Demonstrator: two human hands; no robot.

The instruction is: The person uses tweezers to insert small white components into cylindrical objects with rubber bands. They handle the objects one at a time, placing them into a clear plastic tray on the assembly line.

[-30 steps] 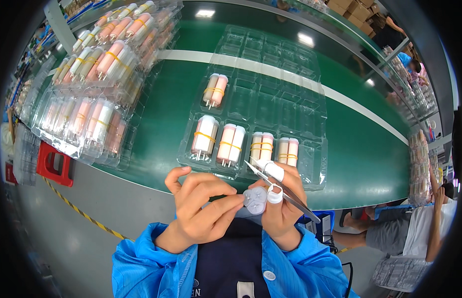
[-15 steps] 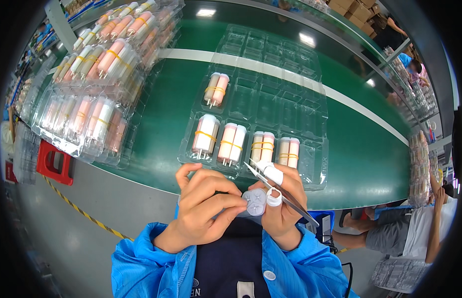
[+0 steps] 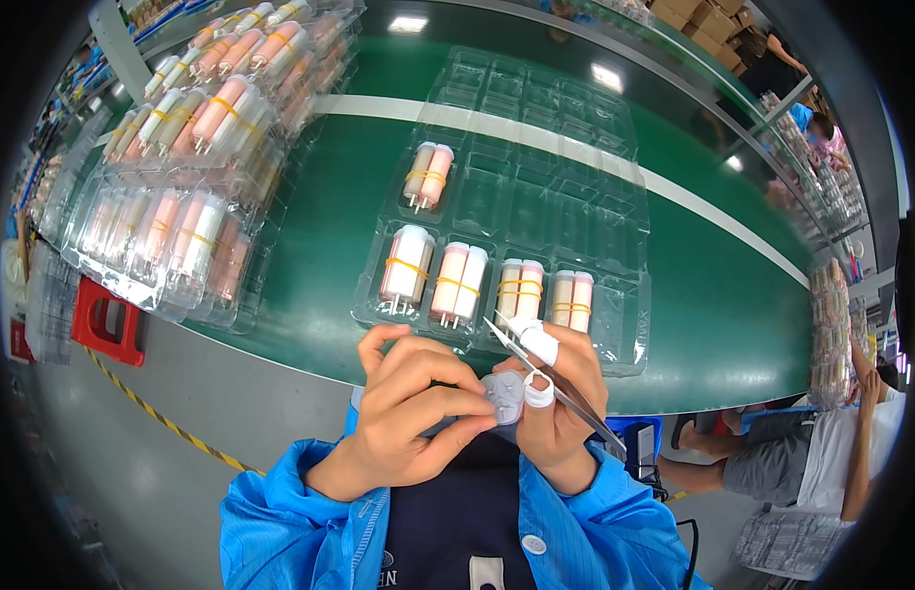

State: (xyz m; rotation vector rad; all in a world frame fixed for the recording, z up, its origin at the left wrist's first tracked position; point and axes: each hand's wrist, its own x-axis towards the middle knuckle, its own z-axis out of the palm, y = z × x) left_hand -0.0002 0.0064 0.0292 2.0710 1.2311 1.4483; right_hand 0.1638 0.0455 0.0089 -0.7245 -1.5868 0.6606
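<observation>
Close to my body, my left hand [image 3: 410, 408] pinches the left edge of a grey, rounded multi-lobed piece [image 3: 507, 401], which looks like the end of a tube bundle; its rest is hidden. My right hand [image 3: 566, 403] is closed, its thumb and fingers against the piece's other side. Metal tweezers [image 3: 585, 413] also lie in that hand, their two tips apart and pointing up-left. White wraps cover a finger and the thumb. Just beyond my hands, pink and white tube bundles [image 3: 459, 283] with yellow rubber bands sit in a clear plastic tray [image 3: 625, 236].
The tray rests on a green table [image 3: 713, 324] with a white stripe. Stacked clear trays of banded tubes [image 3: 172, 197] stand at the left. A red plastic stool [image 3: 109, 323] is on the floor there. Another person [image 3: 801, 462] sits at the right.
The grey piece has turned slightly and shifted a little left between my hands. The tweezers stay in my right hand. The tray and its bundles have not moved.
</observation>
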